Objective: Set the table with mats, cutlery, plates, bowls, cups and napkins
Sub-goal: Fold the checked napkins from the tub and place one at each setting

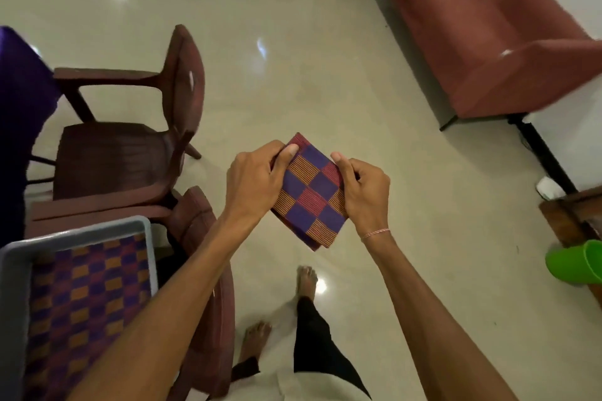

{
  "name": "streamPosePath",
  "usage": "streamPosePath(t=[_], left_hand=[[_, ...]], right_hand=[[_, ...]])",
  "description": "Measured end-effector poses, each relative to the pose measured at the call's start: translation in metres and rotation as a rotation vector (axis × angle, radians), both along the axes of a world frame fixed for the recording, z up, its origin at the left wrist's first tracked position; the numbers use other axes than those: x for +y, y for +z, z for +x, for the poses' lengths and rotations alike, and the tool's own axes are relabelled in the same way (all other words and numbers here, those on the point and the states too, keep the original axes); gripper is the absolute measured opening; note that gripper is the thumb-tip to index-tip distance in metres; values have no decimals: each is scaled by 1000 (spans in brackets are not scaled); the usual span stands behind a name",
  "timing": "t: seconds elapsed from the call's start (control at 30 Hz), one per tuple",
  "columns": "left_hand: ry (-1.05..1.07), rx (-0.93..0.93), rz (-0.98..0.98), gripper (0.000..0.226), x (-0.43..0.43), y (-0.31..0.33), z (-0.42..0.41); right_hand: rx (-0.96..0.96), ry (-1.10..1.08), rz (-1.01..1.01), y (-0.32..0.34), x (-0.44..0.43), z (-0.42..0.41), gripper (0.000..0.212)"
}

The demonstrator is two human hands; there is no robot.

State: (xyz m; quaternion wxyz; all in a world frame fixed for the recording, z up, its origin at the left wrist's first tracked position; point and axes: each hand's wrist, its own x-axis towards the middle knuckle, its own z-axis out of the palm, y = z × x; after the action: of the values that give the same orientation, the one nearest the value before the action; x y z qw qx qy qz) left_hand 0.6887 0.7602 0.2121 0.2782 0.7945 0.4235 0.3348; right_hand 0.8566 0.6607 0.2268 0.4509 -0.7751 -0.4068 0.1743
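Note:
A folded checked cloth in purple, red and orange squares hangs in the air over the floor, in the middle of the view. My left hand grips its left edge, thumb on top near the far corner. My right hand pinches its right edge, thumb up along the side. A grey tray at the lower left holds more cloth of the same checked pattern; my left forearm crosses over its corner.
Two dark red plastic chairs stand at the left, one under the tray. A purple cloth-covered table edge is at far left. A red sofa fills the upper right. A green cup lies at the right edge.

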Motion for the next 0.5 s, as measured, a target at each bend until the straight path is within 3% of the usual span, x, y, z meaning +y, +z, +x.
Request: streamPosePath(t=[0.1,0.2,0.27,0.37,0.43,0.5], left_hand=[[76,-16,-50,47,33,-13,7],[49,-43,-222,45,69,-14,18],[52,-53,-322,43,90,-11,28],[165,-42,-297,37,115,-9,44],[243,-15,-285,33,132,-6,55],[314,26,-294,32,148,-6,68]], right_hand=[[45,44,-3,-14,59,13,58],[83,173,-84,-23,109,39,53],[300,220,-132,-28,133,55,51],[799,277,-209,-32,160,69,50],[905,266,-295,-38,184,75,48],[859,171,-357,-47,212,76,45]])
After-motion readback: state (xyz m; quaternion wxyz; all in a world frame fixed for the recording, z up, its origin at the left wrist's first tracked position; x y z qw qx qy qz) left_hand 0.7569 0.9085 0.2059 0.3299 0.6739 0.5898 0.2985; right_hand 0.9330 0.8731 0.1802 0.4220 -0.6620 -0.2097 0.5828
